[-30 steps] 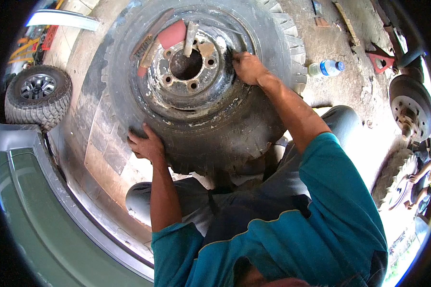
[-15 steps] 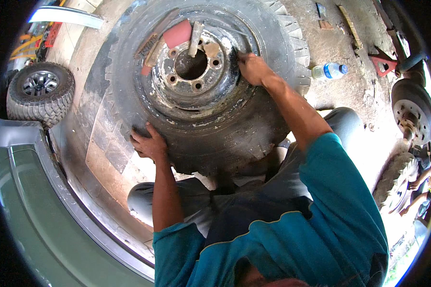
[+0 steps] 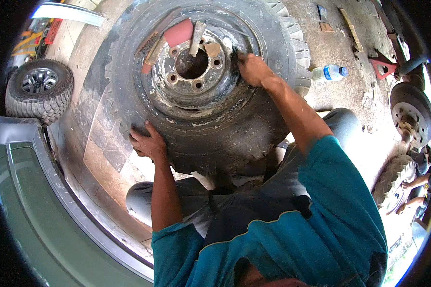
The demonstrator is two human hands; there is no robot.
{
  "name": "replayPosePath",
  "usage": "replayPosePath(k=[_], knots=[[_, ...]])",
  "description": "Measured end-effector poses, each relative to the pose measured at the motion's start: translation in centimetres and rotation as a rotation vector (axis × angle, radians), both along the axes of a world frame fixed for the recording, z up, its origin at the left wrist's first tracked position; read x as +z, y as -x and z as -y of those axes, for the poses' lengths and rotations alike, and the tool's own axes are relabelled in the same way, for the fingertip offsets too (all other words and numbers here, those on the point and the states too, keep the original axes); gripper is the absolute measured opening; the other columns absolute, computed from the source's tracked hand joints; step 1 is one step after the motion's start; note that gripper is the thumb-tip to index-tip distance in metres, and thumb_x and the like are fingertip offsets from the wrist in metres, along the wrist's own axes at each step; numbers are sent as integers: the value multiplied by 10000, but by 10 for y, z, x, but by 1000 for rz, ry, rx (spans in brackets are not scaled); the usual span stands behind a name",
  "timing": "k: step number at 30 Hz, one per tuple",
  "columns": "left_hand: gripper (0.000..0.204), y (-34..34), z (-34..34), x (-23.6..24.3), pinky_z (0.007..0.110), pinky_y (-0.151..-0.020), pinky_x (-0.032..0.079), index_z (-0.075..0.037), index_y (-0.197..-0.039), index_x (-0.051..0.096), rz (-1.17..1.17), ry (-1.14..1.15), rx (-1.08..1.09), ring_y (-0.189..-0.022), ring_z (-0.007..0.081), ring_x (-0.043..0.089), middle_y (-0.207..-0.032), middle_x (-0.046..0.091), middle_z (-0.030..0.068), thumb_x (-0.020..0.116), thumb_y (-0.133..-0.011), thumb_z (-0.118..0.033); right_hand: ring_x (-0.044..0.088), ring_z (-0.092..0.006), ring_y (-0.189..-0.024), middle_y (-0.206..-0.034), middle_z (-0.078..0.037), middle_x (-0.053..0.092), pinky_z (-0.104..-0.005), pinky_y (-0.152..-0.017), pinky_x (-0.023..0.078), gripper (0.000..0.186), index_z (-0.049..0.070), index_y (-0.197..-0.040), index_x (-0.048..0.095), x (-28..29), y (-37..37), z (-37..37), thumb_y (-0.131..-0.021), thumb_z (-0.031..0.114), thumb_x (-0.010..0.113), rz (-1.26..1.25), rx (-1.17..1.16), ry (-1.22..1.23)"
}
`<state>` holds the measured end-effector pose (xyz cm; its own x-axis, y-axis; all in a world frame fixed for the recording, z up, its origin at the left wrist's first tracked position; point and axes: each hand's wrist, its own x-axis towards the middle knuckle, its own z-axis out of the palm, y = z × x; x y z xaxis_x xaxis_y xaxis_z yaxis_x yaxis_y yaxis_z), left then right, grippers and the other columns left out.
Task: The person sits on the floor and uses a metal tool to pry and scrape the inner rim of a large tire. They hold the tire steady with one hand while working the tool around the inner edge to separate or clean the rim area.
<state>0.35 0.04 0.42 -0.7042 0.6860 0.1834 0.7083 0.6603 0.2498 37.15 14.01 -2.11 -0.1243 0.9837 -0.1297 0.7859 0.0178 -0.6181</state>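
Note:
A large worn tyre (image 3: 215, 136) lies flat before me, around a steel rim (image 3: 198, 98) with chipped paint. Against the rim's dark right inner wall presses my right hand (image 3: 256, 70), its fingers closed; whatever they hold is hidden. My left hand (image 3: 150, 143) rests at the tyre's near left edge, fingers spread, the thumb on the sidewall. On the rim's upper left lie a reddish sheet (image 3: 178, 32), a wooden-handled brush (image 3: 151, 45) with dark bristles, a greyish strip (image 3: 197, 38) and a small tan piece (image 3: 212, 49).
A water bottle (image 3: 329, 72) lies right of the tyre, near a red metal stand (image 3: 383, 66). Another wheel (image 3: 40, 88) sits at far left, above a green vehicle panel (image 3: 48, 215). At right are a brake disc (image 3: 412, 117) and a person's hands near another tyre (image 3: 392, 179).
My hands have kept nearly the same places, the right at the rim wall and the left on the tyre. The view has shifted slightly. The other person's hands at right have moved a little.

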Motion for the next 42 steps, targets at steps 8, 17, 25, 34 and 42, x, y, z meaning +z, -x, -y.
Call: replayPosePath(k=[8,17,25,34,42], knots=[[796,6,2,-8,589,-1109,296,-87,-1485,437,-58,-13,-8,-1341,451,443,-1460,452,256,576,-924,-635,685,-424,-1025,-1072,-248,707,-511,-931,545,309,-1,-1132,684,-10,-8,3,-882,127,554,4,19,15],[757,0,4,-2,588,-1146,228,-88,-1501,411,8,-10,-10,-1400,455,357,-1493,394,277,582,-948,-576,679,-440,-1047,-1105,-279,690,-495,-962,545,292,9,-1067,729,6,0,-3,-908,154,532,56,46,133],[761,2,2,-1,606,-1134,231,-83,-1493,419,13,-1,-1,-1384,463,376,-1488,399,273,576,-945,-586,676,-419,-1064,-1150,-238,697,-462,-981,532,318,17,-1076,742,7,-5,-20,-910,171,518,226,182,152],[766,-8,-1,2,602,-1142,224,-76,-1500,409,34,33,24,-1396,466,364,-1496,397,277,564,-951,-587,671,-447,-1066,-1122,-290,684,-485,-971,539,372,-8,-1231,643,-3,-14,-16,-915,142,515,64,91,93],[772,-2,2,1,585,-1163,206,-86,-1525,380,30,48,25,-1418,454,343,-1508,380,279,559,-957,-578,691,-407,-1032,-1075,-236,715,-494,-899,566,325,9,-1154,689,9,-9,2,-914,155,524,108,135,94]])
